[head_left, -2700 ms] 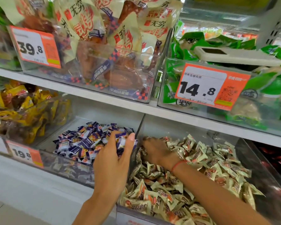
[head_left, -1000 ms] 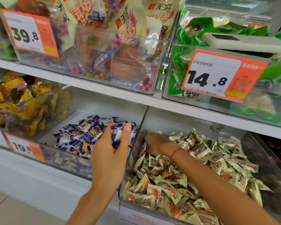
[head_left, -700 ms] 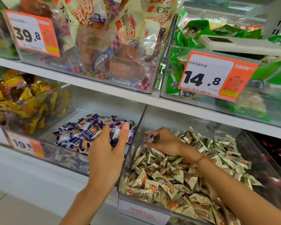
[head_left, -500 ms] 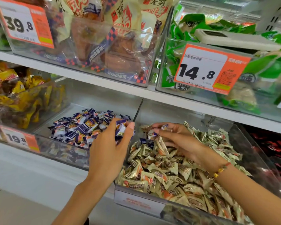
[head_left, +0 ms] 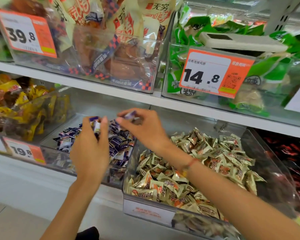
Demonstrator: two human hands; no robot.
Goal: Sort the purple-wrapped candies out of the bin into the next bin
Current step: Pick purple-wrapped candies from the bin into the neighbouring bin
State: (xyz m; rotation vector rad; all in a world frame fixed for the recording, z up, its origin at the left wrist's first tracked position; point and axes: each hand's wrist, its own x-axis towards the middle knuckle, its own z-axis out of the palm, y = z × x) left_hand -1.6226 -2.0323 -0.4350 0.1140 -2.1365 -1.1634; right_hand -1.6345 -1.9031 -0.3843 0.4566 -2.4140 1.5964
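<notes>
1. The purple-wrapped candies (head_left: pixel 119 144) are seen as small pillow packs in dark purple and white, with crimped ends; print on them is too blurred to read.
2. Most of them are heaped in the clear left bin (head_left: pixel 59 158) on the lower shelf, which carries a price tag reading 19.8 (head_left: pixel 22 150).
3. A small bunch of purple candies (head_left: pixel 96 124) is gripped in the curled fingers of the left hand (head_left: pixel 90 149), which is held over that bin.
4. One purple candy (head_left: pixel 131 114) is pinched between thumb and fingertips of the right hand (head_left: pixel 144 129), raised above the divide between the two bins.
5. The right bin (head_left: pixel 275 170), also clear plastic, is filled with cream-and-orange candies (head_left: pixel 206 163); a red cord (head_left: pixel 190 162) is worn on the right wrist above it.
6. A bin of yellow packets (head_left: pixel 24 108) is placed to the left of the purple one.
7. On the upper shelf (head_left: pixel 111 90), a bin of large brown snack bags (head_left: pixel 114 54) is tagged 39.8 (head_left: pixel 25 33), and a bin of green packets (head_left: pixel 275 70) is tagged 14.8 (head_left: pixel 215 73).
8. A white flat device (head_left: pixel 239 42) is laid on top of the green packets.
</notes>
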